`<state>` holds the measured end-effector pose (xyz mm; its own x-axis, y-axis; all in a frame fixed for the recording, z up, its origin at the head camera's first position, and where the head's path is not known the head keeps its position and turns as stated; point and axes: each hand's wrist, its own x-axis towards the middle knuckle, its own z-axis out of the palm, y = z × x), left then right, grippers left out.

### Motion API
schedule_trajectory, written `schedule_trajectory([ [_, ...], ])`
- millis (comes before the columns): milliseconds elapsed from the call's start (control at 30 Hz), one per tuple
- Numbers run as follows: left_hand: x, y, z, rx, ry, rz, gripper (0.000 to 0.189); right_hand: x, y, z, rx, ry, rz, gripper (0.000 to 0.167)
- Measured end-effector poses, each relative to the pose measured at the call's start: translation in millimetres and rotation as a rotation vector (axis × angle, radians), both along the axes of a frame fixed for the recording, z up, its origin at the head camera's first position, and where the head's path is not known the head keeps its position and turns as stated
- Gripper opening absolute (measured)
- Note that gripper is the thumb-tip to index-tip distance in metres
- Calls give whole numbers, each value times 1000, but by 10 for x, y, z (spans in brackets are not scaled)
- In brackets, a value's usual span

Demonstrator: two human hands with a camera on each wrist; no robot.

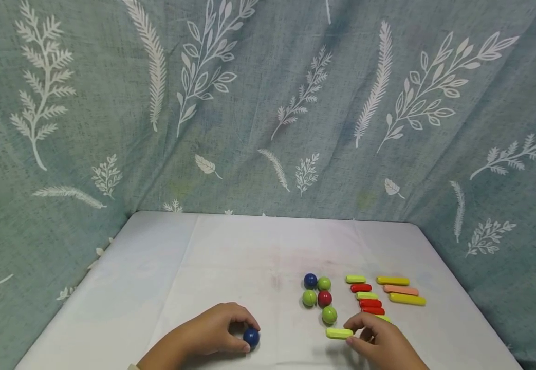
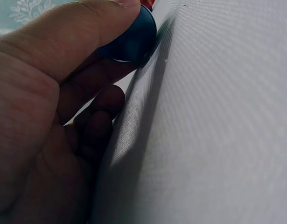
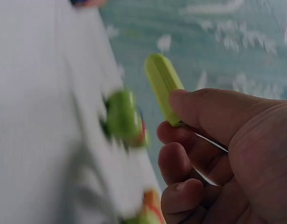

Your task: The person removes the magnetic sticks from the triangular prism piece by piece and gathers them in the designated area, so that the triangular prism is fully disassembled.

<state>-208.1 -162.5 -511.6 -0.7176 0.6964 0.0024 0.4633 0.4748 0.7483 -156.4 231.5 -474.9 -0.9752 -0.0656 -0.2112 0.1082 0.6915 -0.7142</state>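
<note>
My left hand pinches a dark blue ball between thumb and fingers, low at the table's near side. In the left wrist view the blue ball sits at the cloth, partly covered by the thumb. My right hand holds one end of a short lime-green stick between thumb and index finger. The right wrist view shows this green stick raised off the table, its far end free. Just beyond it lie a lime-green ball and a red ball.
Another blue ball and more green balls group near the centre right. Short red sticks and green sticks form a column beside longer yellow sticks and an orange one. A white cloth covers the table.
</note>
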Motion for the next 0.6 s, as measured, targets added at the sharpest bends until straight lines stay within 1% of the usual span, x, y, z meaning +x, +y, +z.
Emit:
schedule_trajectory([
  [100, -8, -11, 5, -9, -6, 6, 31, 24, 199, -72, 67, -2, -116, 22],
  [167, -12, -15, 7, -4, -4, 3, 31, 34, 336, -128, 95, -9, -165, 23],
  [367, -16, 8, 6, 15, 5, -8, 31, 58, 694, -232, 139, -35, -191, 25],
  [467, -11, 17, -1, 15, -1, -7, 31, 65, 784, -281, 135, -42, -197, 27],
  [600, -2, 17, -5, 14, -8, -5, 31, 77, 832, -338, 122, -52, -199, 27],
])
